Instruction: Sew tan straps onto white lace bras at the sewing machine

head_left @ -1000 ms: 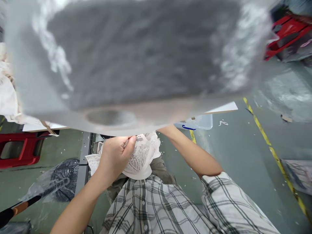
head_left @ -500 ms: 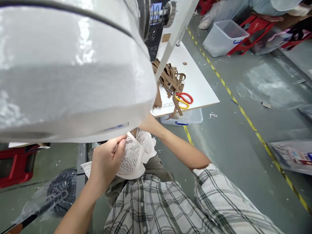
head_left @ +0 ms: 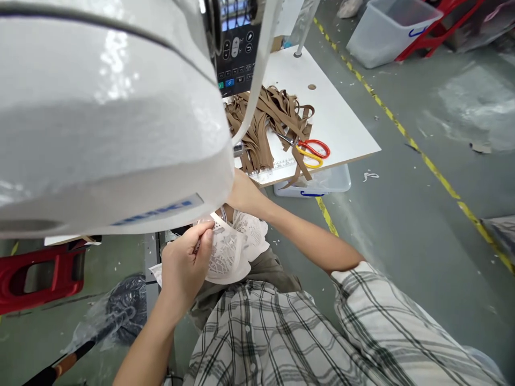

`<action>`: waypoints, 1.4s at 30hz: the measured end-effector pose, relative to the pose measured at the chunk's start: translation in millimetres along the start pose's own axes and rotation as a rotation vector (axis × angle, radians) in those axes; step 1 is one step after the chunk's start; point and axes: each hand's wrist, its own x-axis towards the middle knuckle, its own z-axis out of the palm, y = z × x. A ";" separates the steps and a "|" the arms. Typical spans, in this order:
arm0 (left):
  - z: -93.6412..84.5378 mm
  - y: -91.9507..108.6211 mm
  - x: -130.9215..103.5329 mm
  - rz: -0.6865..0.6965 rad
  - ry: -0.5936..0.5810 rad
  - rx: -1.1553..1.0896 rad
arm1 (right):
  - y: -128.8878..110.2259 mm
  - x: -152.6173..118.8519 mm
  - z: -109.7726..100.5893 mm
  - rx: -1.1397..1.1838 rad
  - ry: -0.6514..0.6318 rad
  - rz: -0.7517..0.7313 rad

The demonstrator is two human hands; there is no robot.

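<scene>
While the big white sewing machine head (head_left: 120,128) fills the upper left of the view, the left hand (head_left: 182,264) is right below its lower edge, thumb and bent fingers pinched on a white lace garment (head_left: 225,254)! That lace hangs at the front of the person's lap, just above the plaid shirt (head_left: 249,332), a scalloped edge spreading to the right. And over comes the right forearm, its right hand (head_left: 244,193) partly hidden behind the machine head; the fingers are out of sight, so I cannot tell what grip they have. Just beyond, on the white tabletop (head_left: 341,118), a heap of brown strips (head_left: 257,145) lies tangled, the scissors (head_left: 317,141) showing red and yellow handles at its near right side! Below the tabletop's edge, a clear plastic box (head_left: 338,181) pokes out.
</scene>
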 end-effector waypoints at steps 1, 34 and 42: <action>0.5 -0.6 -0.6 0.003 0.011 0.003 | -0.8 -0.3 -0.2 0.002 0.001 0.002; 11.0 -20.2 -19.1 -0.006 0.175 0.002 | -10.3 -12.5 2.9 0.005 0.036 -0.013; 26.5 -5.7 -23.2 0.348 0.355 0.332 | 6.0 -11.3 4.8 -0.086 -0.009 -0.054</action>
